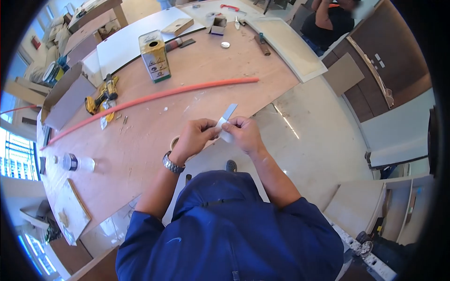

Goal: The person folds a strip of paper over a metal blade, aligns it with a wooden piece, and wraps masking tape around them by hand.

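Near the table's front edge, both my hands are closed on a small flat piece. A grey strip (230, 112) sticks up from it, and a whitish sheet-like flap (226, 136) hangs below the fingers; I cannot make out its exact kind. My right hand (247, 136) pinches it between thumb and fingers. From the other side, my left hand (193, 135), with a metal watch (173, 162) on the wrist, grips its edge. Partly behind that wrist lies a roll of tape (175, 142). Beyond the hands, a long orange-red tube (173, 91) crosses the table.
On the wooden tabletop (126, 159) stand a metal can (154, 58) and a plastic bottle (79, 163). A yellow cordless drill (103, 93) lies at the left. A white-framed panel (286, 49) rests at the far right edge. Another person (328, 25) is beyond it.
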`<state>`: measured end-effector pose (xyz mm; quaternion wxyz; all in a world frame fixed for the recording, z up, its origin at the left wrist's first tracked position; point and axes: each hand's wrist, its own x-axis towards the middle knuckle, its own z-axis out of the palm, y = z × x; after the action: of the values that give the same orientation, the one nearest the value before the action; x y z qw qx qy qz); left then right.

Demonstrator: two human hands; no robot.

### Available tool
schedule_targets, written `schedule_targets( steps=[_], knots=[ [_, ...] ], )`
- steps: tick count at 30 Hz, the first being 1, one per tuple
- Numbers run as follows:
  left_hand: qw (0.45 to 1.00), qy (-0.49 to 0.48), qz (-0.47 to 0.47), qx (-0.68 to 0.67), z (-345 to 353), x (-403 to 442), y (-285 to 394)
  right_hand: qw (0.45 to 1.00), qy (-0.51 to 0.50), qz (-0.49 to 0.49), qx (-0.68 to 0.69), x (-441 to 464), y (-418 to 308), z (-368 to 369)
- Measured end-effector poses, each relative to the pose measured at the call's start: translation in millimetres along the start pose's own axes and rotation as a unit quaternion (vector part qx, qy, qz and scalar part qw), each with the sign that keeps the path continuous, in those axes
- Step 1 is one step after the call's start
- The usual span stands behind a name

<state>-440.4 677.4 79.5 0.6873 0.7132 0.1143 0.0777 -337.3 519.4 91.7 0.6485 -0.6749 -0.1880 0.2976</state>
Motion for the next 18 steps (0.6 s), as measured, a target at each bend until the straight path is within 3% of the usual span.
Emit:
schedule_targets(
  steps=[1,7,10,13,16,18],
  knots=[
    [0.997,-0.006,-0.027,-0.078,-1.2,0.4,-3.1,1.0,0.005,-0.001,-0.01,-1.0,-1.9,1.3],
    [0.999,0.024,-0.01,-0.048,1.1,-6.0,-2.2,0.999,0.004,0.015,-0.031,1.5,1.1,3.9],
    [0.998,0.055,0.004,-0.008,2.7,-5.7,-8.9,0.999,0.006,0.027,-0.034,1.9,2.2,5.7],
    [0.982,0.11,0.045,0.149,10.4,-14.7,4.5,0.998,0.024,0.03,-0.054,0.9,1.5,9.2],
    [0.918,0.17,0.247,0.262,18.1,-12.0,-4.6,0.999,0.033,0.018,-0.032,-0.9,4.8,11.7],
    [0.899,0.172,0.253,0.315,21.8,-15.3,0.2,0.999,0.036,0.005,-0.005,0.1,11.5,11.3]
  ],
)
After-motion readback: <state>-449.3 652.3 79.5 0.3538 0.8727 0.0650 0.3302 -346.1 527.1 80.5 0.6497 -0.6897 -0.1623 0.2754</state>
